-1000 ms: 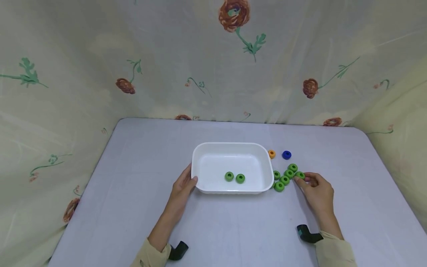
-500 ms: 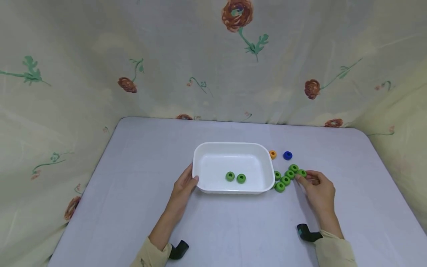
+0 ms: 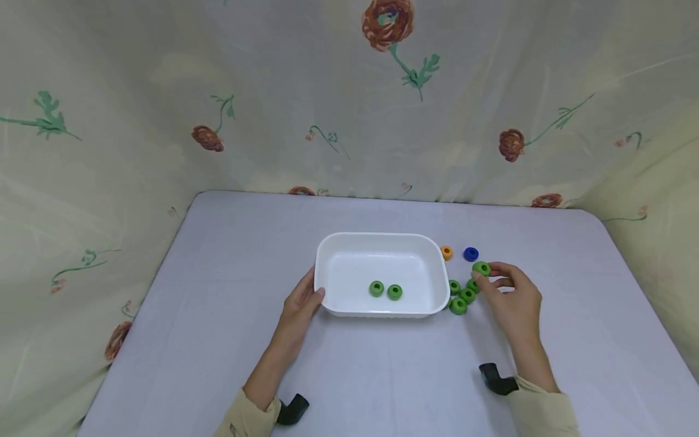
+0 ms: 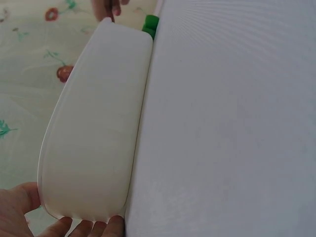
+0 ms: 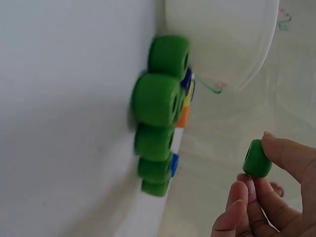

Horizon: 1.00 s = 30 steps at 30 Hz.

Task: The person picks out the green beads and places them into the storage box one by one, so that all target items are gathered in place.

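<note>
My left hand (image 3: pixel 295 318) grips the left end of a white tray (image 3: pixel 360 261), thumb at the rim and fingers along the outer wall, as the left wrist view also shows. Two green beads (image 3: pixel 376 289) with holes lie inside the tray. Between thumb and fingertips, my right hand (image 3: pixel 516 303) pinches another green bead (image 5: pixel 257 160), raised off the tabletop in the right wrist view. Below it, several green beads (image 3: pixel 466 295) stand in a close group beside the tray's right end, partly hidden by the tray and the right hand.
An orange bead (image 3: pixel 446 252) sits by the tray's back right corner, and a blue bead (image 3: pixel 471 254) is just right of it. The white table (image 3: pixel 229 255) ends against a flowered cloth (image 3: pixel 273 109) hanging behind and at the sides.
My right hand has lifted the green bead from the right of the group and carried it up and leftward over the others. My left hand keeps its grip on the tray.
</note>
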Motion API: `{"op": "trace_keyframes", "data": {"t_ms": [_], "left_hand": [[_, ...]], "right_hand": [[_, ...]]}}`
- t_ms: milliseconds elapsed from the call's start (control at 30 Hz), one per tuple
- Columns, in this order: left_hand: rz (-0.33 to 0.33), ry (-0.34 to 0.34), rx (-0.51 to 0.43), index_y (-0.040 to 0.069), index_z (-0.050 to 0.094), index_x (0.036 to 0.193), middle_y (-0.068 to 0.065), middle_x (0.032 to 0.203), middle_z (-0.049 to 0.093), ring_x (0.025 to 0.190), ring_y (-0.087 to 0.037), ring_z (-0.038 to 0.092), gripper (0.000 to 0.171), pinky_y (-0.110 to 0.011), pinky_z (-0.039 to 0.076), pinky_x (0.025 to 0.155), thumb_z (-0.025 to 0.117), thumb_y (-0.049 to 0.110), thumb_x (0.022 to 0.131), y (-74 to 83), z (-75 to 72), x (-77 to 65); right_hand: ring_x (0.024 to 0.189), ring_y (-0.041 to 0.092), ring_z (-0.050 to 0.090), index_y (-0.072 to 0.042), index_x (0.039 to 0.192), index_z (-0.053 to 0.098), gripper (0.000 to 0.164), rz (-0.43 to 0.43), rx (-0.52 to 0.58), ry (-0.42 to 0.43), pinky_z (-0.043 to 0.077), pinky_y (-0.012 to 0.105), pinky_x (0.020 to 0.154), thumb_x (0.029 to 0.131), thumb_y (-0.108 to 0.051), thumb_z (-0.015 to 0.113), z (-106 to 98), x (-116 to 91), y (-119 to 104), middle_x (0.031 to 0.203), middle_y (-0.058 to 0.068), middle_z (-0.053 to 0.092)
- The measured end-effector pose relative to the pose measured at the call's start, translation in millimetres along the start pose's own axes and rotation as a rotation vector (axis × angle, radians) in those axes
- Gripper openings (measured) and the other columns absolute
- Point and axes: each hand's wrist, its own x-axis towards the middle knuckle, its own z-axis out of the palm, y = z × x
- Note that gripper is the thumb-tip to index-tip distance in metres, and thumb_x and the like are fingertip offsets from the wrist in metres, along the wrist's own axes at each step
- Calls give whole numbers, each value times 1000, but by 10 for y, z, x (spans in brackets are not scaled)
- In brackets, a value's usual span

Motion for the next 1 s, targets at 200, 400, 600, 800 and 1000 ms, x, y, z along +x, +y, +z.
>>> {"op": "trace_keyframes", "data": {"t_ms": [200,400,600,800,1000], "left_hand": [[1,4,9,22,30,158,3,168,24,157,-16,22,59,-35,28,127,52,22,104,-3,-4,7],[-9,5,4,22,31,158,2,168,24,157,-17,21,59,-36,27,128,53,22,104,-16,-4,1],[-13,13,-4,21,31,158,1,168,24,157,-18,22,59,-36,27,128,53,21,104,-18,-2,-6],[-12,14,-9,20,31,158,0,168,24,157,-19,22,59,-37,27,128,53,19,104,-15,9,-6],[-5,20,1,20,31,159,0,168,24,157,-19,22,59,-37,27,128,53,20,104,10,15,-7]], "right_hand": [[89,8,54,-7,122,68,39,-96,-9,-45,41,9,66,90,-27,77,87,-45,-202,111,12,71],[87,15,58,-6,119,69,36,-163,26,-87,43,10,60,89,-24,78,222,-88,-358,108,13,71],[88,20,63,-6,118,70,35,-259,62,-146,45,12,65,87,-19,80,374,-121,-494,109,13,73],[85,21,64,-7,113,71,33,-333,23,-206,45,17,64,85,-19,82,512,-185,-585,104,11,73],[86,21,64,-9,113,70,34,-380,-25,-259,45,21,65,84,-22,82,623,-221,-691,104,8,73]]}}
